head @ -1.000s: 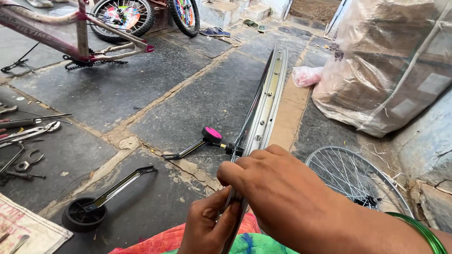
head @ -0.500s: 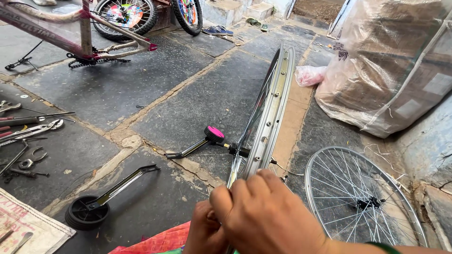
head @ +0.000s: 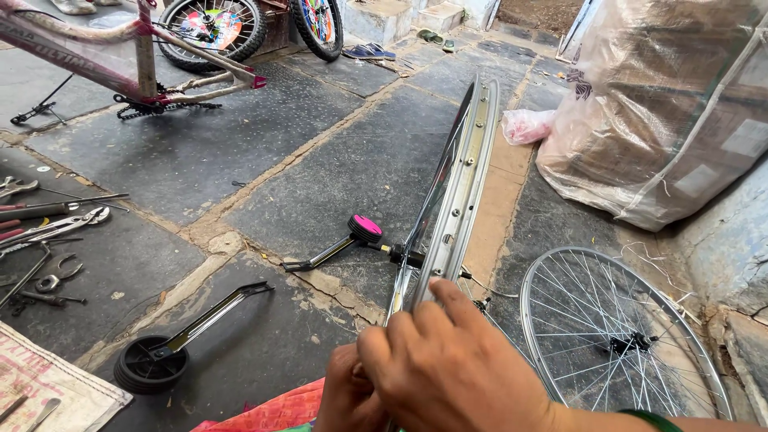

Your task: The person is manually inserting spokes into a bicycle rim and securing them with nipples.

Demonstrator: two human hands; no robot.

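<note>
Rim (head: pixel 460 192) has tipped more upright since before; my right hand (head: pixel 452 364) lies over its near edge, left hand (head: pixel 348 396) pinching beneath. Best keep the rim steady, fingers clear of spokes. Spoked wheel (head: pixel 620 344) lies right of my hands.

A: Surface? We see a dark stone-slab floor (head: pixel 336 184) with cracked tan joints.

B: On it, we've got two training-wheel stabilisers: a black one (head: pixel 172 348) front left, a pink-capped one (head: pixel 344 240) mid.

A: A spoked wheel (head: pixel 620 344) lies flat at right. Wrenches and pliers (head: pixel 48 232) sit far left.

B: Pink plastic bag (head: pixel 528 126) and a big wrapped bundle (head: pixel 664 104) upper right. Sandals (head: pixel 368 53) at the back.
</note>
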